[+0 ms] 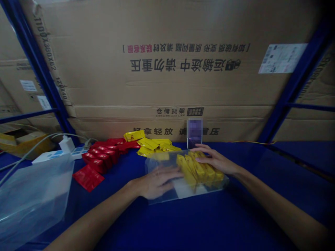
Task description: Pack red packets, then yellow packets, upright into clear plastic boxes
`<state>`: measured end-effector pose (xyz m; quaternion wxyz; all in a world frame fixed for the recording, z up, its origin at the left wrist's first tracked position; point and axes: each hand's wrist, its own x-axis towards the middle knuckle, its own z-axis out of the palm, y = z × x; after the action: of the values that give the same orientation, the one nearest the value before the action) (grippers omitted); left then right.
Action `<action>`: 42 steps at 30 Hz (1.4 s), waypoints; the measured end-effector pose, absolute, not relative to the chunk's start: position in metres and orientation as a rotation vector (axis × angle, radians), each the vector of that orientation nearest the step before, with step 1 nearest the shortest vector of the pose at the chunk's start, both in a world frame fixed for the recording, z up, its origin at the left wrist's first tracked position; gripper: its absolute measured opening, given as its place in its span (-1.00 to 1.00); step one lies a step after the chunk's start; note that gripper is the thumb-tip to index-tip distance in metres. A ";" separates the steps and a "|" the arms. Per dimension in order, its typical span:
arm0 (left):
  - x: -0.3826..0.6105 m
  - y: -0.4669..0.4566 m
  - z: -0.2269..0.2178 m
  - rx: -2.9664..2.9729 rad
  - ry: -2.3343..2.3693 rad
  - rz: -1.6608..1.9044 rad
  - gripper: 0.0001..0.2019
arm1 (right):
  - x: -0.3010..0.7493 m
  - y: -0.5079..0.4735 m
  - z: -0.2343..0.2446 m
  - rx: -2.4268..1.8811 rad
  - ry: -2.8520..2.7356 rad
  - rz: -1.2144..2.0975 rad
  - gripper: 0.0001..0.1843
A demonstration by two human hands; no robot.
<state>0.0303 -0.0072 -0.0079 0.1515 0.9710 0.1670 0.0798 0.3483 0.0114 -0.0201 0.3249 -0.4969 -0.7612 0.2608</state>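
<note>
A clear plastic bag lies on the blue table, with a row of yellow packets standing side by side in its right part. My left hand is at the bag's left part with fingers stretched towards the packets. It is slightly blurred, and I cannot tell whether the fingers are inside the bag or on top of it. My right hand rests over the far upper side of the packets, fingers extended and thumb apart. A pale white patch shows at the bag's near side.
Loose yellow packets and red packets lie behind and left. More plastic bags cover the left side, near a power strip with cables. A phone leans against the cardboard at the back. Blue posts flank the table.
</note>
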 end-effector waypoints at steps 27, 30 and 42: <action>0.031 0.004 -0.009 2.879 0.720 0.349 -0.23 | 0.344 0.008 -0.019 -1.221 -2.015 0.618 -0.67; 0.033 0.005 -0.011 2.957 0.666 0.475 -0.26 | 0.339 0.006 -0.018 -1.188 -2.034 0.609 -0.70; 0.028 0.000 -0.018 2.809 0.784 0.552 -0.65 | 0.336 0.005 -0.017 -1.150 -2.043 0.626 -0.64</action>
<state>0.0275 -0.0003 -0.0184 0.0863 0.9428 0.2632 0.1854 0.3362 0.0051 -0.0171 0.3501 -0.4441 -0.7886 0.2417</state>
